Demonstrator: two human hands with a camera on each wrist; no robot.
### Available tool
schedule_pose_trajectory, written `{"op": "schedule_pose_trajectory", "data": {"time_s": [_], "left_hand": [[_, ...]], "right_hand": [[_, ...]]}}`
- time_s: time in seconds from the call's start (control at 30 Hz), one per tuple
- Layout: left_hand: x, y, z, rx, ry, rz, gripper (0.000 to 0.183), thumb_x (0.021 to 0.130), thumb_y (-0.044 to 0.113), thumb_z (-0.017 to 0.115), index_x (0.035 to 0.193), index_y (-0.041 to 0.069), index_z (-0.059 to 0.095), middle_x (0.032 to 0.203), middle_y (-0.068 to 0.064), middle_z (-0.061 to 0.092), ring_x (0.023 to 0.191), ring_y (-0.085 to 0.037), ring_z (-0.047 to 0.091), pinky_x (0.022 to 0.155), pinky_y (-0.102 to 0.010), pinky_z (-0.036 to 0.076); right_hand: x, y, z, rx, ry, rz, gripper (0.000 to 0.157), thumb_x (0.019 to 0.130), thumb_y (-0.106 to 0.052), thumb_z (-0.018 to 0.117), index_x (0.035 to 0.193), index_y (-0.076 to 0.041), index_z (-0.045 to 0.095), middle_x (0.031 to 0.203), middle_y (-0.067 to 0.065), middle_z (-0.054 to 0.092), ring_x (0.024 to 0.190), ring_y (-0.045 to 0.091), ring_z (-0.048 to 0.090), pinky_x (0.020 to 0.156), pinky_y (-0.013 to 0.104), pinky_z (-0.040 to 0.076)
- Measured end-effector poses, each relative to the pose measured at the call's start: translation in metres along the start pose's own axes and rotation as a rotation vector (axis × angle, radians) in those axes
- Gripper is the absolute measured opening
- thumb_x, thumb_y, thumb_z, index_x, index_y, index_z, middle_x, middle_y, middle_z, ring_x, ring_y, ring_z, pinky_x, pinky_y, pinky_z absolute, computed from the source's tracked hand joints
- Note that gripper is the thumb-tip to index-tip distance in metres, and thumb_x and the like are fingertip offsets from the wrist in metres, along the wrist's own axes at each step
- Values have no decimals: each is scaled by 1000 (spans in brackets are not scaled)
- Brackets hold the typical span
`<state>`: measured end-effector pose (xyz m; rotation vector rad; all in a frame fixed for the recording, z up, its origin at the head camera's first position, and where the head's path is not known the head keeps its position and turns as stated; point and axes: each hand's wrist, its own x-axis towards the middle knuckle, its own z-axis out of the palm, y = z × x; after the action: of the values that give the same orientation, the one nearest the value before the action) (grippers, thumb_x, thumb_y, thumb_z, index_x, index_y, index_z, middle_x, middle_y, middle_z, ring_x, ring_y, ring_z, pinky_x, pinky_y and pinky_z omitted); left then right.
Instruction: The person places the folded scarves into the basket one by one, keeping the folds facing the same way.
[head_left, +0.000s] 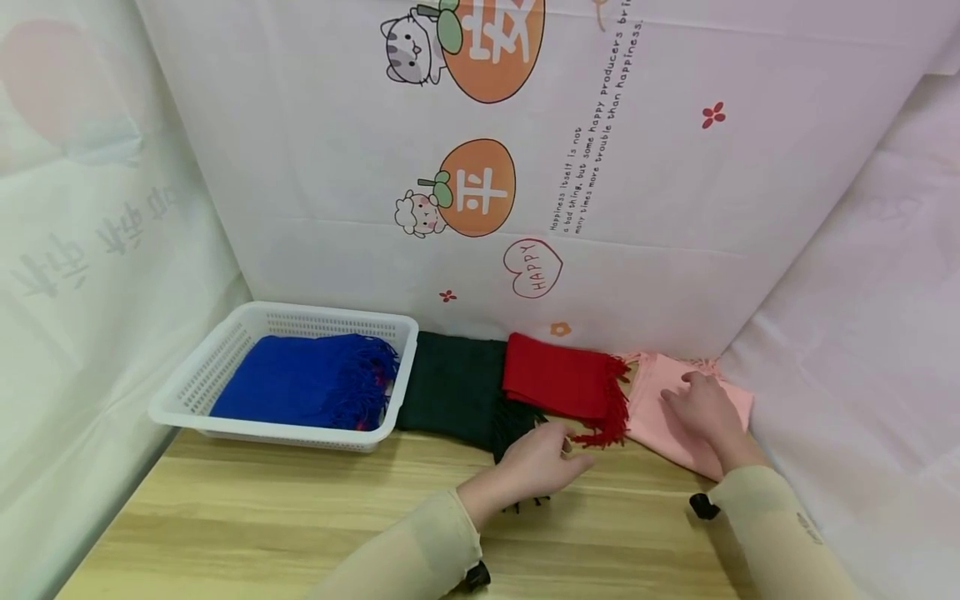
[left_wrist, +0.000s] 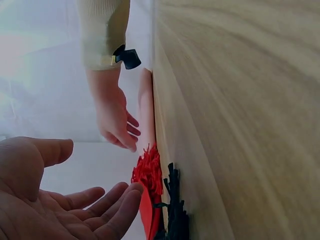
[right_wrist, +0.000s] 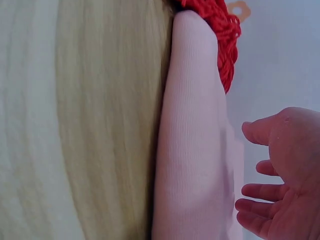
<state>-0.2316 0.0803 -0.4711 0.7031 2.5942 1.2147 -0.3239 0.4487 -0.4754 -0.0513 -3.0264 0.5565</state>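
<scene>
Folded scarves lie in a row on the wooden table. My right hand (head_left: 703,408) hovers over the pink scarf (head_left: 652,421), fingers loosely bent and holding nothing, as the right wrist view also shows. My left hand (head_left: 542,460) is held in the air near the fringes of the red scarf (head_left: 558,379) and the dark green scarf (head_left: 453,387), its fingers relaxed and nothing in them. The red scarf's fringe (left_wrist: 148,170) shows beyond the left fingertips in the left wrist view. A blue scarf (head_left: 288,379) with a fringe lies folded inside the white basket (head_left: 168,408).
The basket stands at the left of the row, close beside the dark green scarf. A white printed cloth (head_left: 322,192) hangs behind the scarves, and more white cloth encloses both sides. Bare wooden table (head_left: 300,508) extends in front.
</scene>
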Motion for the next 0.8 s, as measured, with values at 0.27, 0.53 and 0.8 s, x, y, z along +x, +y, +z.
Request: {"op": "schedule_pose_trajectory", "data": {"time_s": [0.27, 0.53, 0.8], "left_hand": [[1, 6, 5, -29, -37, -47, 62, 106, 54, 72, 150, 11, 67, 117, 5, 70, 89, -5, 63, 76, -30, 56], [4, 8, 11, -12, -36, -55, 63, 106, 55, 73, 147, 8, 67, 109, 4, 70, 84, -6, 61, 68, -30, 54], [8, 9, 22, -31, -32, -48, 61, 105, 54, 73, 145, 9, 68, 109, 5, 72, 85, -4, 61, 76, -27, 54]], "right_hand": [[14, 20, 1, 3, -28, -29, 79, 115, -46, 55, 152, 22, 40, 147, 53, 43, 132, 71, 47, 109, 80, 41], [24, 29, -5, 16, -41, -33, 83, 114, -50, 57, 155, 21, 39, 153, 48, 43, 140, 70, 40, 113, 81, 36], [28, 35, -14, -26, -79, -36, 85, 115, -51, 55, 156, 22, 39, 155, 50, 39, 142, 73, 33, 116, 83, 29]]}}
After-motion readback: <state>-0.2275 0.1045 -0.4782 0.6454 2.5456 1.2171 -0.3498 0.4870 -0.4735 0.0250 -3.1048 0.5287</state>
